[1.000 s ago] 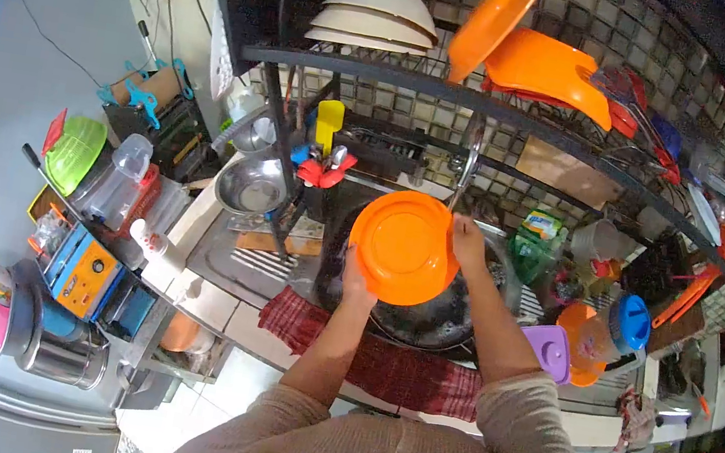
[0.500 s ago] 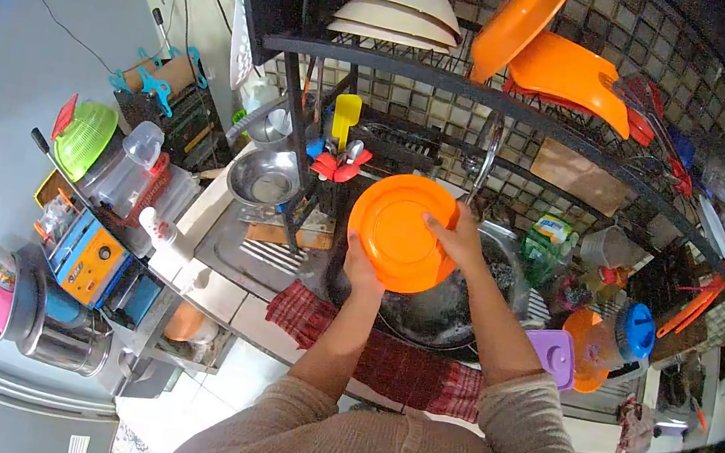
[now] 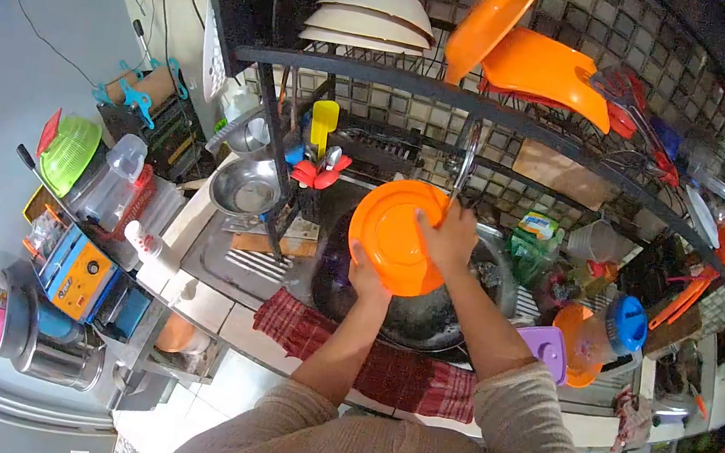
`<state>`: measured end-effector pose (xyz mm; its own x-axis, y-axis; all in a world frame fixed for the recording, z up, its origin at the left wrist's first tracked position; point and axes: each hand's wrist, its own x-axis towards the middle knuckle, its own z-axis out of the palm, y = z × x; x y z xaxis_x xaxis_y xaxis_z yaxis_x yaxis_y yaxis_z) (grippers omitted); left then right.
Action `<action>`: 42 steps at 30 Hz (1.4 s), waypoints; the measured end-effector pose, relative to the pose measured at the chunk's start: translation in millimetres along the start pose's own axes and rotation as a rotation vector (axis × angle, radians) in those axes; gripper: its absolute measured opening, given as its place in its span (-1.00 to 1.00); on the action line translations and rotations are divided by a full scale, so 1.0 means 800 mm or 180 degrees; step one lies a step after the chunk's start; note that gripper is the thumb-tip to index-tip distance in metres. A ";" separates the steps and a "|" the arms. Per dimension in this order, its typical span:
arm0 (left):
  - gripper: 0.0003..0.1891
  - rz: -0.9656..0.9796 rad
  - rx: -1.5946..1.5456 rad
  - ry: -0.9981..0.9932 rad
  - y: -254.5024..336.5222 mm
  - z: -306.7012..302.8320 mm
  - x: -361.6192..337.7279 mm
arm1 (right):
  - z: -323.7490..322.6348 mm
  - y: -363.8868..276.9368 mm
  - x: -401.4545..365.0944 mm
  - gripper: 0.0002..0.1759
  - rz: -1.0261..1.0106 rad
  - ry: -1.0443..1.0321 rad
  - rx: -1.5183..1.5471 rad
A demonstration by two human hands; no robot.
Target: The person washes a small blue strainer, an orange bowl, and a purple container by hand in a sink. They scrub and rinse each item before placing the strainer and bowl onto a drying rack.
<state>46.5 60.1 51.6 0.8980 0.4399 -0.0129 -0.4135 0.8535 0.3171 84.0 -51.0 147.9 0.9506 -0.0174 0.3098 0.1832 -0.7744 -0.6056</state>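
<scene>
An orange plate (image 3: 393,234) is held over the dark, wet sink basin (image 3: 422,326), its round underside or face turned up toward me. My left hand (image 3: 368,277) grips its lower edge, with the fingers hidden beneath. On the upper right side, my right hand (image 3: 451,239) holds the rim, its thumb lying on the plate's surface. Just behind the plate rises the metal faucet (image 3: 467,160). White suds show in the basin below. A red checked cloth (image 3: 396,372) lies along the counter edge under my forearms.
Above the sink runs a black rack (image 3: 459,98) with white bowls (image 3: 372,15) and orange dishes (image 3: 548,74). A metal bowl (image 3: 245,188) sits at the left, a white bottle (image 3: 149,245) nearer me. To the right are a purple lid (image 3: 544,348) and a blue-lidded jug (image 3: 623,327).
The view has shifted slightly, so the rack and counter appear further left. Both hands still hold the orange plate, and my right hand is a little lower on its right side.
</scene>
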 end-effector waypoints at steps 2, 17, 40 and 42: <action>-0.53 0.0005 0.0217 0.0179 0.003 0.015 -0.010 | 0.014 -0.004 -0.012 -0.32 -0.0259 0.0506 -0.0694; -0.41 -0.0889 0.0497 0.0512 -0.046 -0.006 0.013 | -0.024 0.106 0.042 -0.24 -0.0201 0.0101 -0.0005; -0.35 -0.2512 0.0504 -0.0382 -0.042 0.062 0.019 | -0.104 0.165 0.019 -0.65 0.1046 0.0363 0.3756; -0.31 -0.2883 0.1296 -0.0057 -0.003 0.102 -0.016 | -0.105 0.142 0.011 -0.64 0.1346 0.0495 0.4094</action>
<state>48.2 29.3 128.2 0.8528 -0.3381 -0.3980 0.5101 0.7027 0.4961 92.0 -192.1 143.5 0.9697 -0.2409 -0.0412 0.0706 0.4377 -0.8964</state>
